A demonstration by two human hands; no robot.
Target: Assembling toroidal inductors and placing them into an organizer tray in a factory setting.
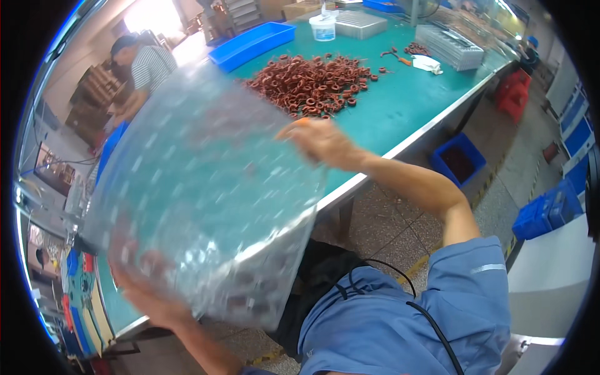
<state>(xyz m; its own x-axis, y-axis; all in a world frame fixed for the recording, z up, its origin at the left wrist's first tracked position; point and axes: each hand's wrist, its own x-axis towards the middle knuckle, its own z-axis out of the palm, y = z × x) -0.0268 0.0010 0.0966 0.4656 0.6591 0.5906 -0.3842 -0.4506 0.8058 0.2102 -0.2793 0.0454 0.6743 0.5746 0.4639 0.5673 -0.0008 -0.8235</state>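
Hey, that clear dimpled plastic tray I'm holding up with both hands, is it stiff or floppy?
The clear tray looks thin and probably light and somewhat flexible: the left hand and right hand grip opposite edges. Its smooth, glossy plastic may be slippery.

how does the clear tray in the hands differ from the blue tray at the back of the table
The clear tray is see-through plastic with rows of small pockets; the blue tray is solid coloured with plain walls. The clear tray is lifted and tilted, gripped by the left hand and right hand; the blue tray lies flat on the green table, untouched. The clear tray is blurred, the blue tray sharp. Both are shallow plastic trays.
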